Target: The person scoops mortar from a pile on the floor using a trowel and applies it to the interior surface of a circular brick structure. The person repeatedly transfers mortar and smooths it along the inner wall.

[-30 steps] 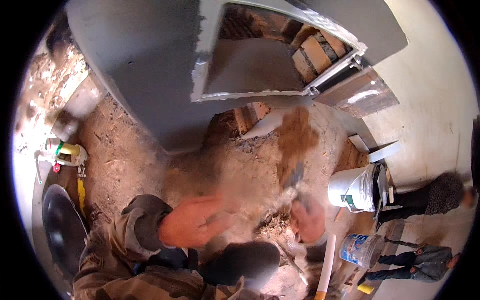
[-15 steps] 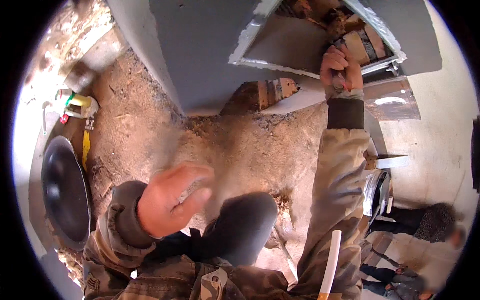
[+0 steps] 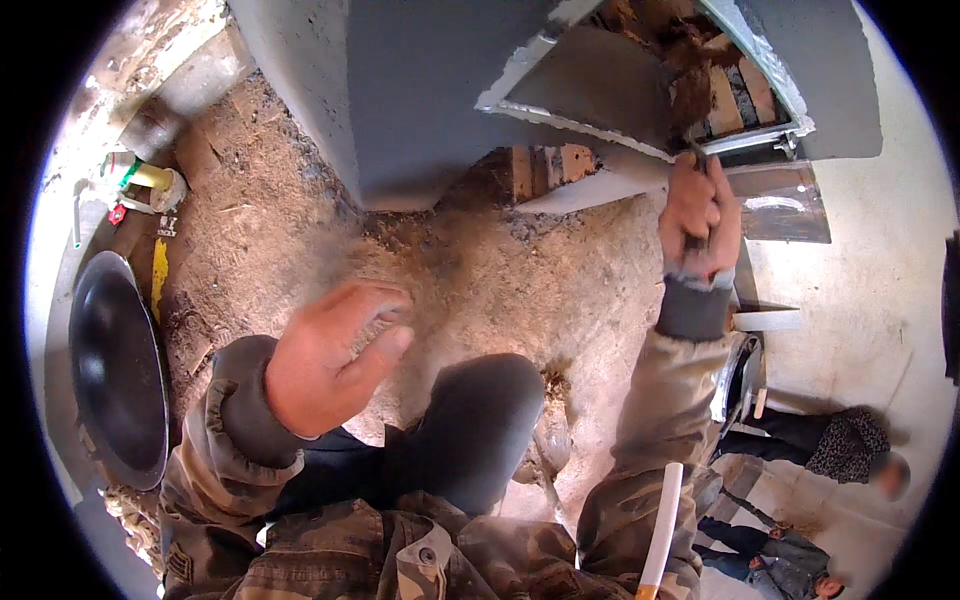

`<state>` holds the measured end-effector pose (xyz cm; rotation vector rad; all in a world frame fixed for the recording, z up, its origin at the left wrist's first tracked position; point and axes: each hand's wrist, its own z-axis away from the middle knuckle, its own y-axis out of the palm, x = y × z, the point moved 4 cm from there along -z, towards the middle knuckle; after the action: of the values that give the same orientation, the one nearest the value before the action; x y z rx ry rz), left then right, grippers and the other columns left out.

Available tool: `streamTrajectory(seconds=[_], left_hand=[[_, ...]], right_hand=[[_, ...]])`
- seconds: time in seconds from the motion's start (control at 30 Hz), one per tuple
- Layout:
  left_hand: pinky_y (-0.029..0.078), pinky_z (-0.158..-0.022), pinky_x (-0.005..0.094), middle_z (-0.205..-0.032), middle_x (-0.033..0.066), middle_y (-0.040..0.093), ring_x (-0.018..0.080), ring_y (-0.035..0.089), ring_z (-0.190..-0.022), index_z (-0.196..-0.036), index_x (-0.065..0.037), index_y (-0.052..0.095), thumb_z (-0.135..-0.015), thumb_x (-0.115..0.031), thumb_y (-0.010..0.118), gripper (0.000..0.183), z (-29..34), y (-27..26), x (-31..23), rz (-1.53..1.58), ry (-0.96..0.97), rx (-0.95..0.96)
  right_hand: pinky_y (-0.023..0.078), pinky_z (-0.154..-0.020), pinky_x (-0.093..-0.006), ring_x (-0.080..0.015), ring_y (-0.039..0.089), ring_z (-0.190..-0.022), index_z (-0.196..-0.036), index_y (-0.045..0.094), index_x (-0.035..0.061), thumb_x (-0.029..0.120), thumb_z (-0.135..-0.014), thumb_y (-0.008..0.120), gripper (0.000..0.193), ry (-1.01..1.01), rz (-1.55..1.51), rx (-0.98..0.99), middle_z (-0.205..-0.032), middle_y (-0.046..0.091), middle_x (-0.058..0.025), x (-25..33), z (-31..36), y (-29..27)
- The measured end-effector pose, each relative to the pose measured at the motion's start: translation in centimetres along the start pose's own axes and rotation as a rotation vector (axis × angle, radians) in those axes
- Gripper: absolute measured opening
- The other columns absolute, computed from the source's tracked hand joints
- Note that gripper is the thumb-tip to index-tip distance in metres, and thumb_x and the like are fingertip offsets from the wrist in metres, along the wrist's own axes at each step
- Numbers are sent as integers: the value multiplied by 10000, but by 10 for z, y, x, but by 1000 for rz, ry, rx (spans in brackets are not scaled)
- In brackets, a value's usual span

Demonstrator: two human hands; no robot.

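Note:
My right hand [image 3: 702, 215] is closed around a slim dark tool, whose tip [image 3: 694, 150] sticks out past the fingers; its kind is hard to make out. That hand is at the near right edge of a metal-framed opening [image 3: 580, 128] in a grey plastered block [image 3: 430, 100]. Inside the opening are bricks [image 3: 724, 103] and a rough brown mass [image 3: 692, 88]. My left hand [image 3: 335, 360] hovers above the dirt floor, fingers curved and thumb apart, with a greyish patch visible in the gap; no held thing can be told.
A large black pan [image 3: 120, 370] stands at left, near a yellow-and-white pipe fitting [image 3: 150, 178]. More bricks [image 3: 555, 168] show under the block. A brown panel [image 3: 785, 203] lies at right. Two people [image 3: 850, 445] are farther right. A cigarette [image 3: 662, 525] juts in at the bottom.
My right hand has drawn back from inside the opening to its near edge, and the dark tool tip now shows. My left hand has shifted slightly up and left. The whole view has moved a little.

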<state>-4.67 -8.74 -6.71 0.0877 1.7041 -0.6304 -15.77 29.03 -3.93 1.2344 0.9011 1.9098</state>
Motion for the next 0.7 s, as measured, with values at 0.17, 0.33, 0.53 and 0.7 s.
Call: streamTrajectory(seconds=[0.17,0.33,0.53,0.7], left_hand=[[539,-814,424,-1045,203,669,403,663,-957,-1101,-2,635,-915,-120,676,224,-20,15,14,-93,81,89],[528,-794,421,-1019,199,664,389,655,-924,-1100,-10,639,-945,-180,638,231,-52,65,34,-180,60,389],[520,-766,374,-998,187,673,335,664,-893,-1067,-7,665,-931,-142,633,194,-73,153,72,-184,104,761],[516,-751,343,-933,172,681,261,673,-847,-1069,22,659,-932,-124,641,201,-54,182,72,-183,60,901]], right_hand=[[293,-348,-250,-84,397,-400,-1102,557,27,311,-1032,577,293,-147,449,-290,-611,475,23,-58,95,-7],[343,-454,-240,-75,450,-489,-974,565,6,132,-980,624,139,-519,914,-478,-683,559,-32,-115,199,-93],[362,-473,-246,-63,454,-542,-857,586,37,293,-1006,639,301,-459,1028,-1328,-661,540,20,-244,373,-298],[523,-625,-432,-361,699,-714,-955,664,21,405,-949,694,385,-43,1486,-1526,-778,686,-225,-297,490,-356]])
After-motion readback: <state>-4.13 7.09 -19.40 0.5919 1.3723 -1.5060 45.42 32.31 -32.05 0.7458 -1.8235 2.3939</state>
